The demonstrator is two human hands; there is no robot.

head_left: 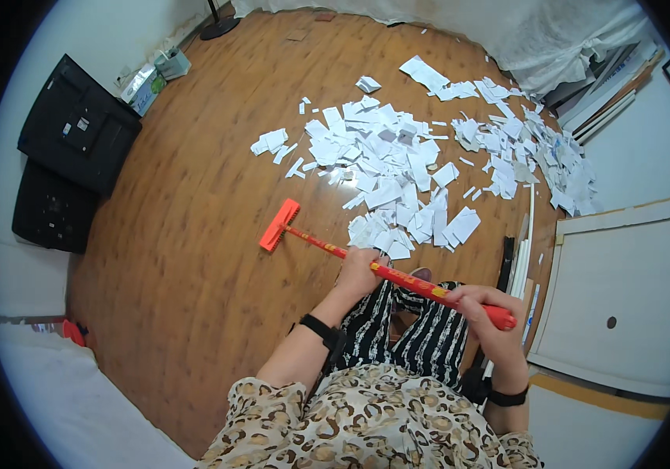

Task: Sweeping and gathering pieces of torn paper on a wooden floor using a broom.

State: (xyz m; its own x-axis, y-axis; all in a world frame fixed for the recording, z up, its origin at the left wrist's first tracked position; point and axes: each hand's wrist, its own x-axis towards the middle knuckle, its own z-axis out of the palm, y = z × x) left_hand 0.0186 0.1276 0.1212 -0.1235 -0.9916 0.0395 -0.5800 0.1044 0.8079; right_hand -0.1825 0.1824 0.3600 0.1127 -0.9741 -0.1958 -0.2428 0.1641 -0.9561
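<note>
A red broom (pixel 327 245) slants across the space before me, its handle marked in yellow. Its flat orange-red head (pixel 278 225), with a dark toothed edge on the right, is at or just over the wooden floor; contact I cannot tell. My left hand (pixel 360 270) is wrapped round the middle of the handle. Close to the handle's thick butt end, my right hand (pixel 488 309) grips it too. Beyond the broom lies a large heap of torn white paper (pixel 385 156), right of the broom head. A second paper heap (pixel 534 152) spreads farther right.
Two black flat panels (pixel 77 125) lean at the left wall, beside a blue-and-white box (pixel 142 87). White cloth (pixel 475 35) hangs at the far side. Long white strips (pixel 524 250) lie at right, near a white panel (pixel 624 297). A black stand base (pixel 219 28) stands far left.
</note>
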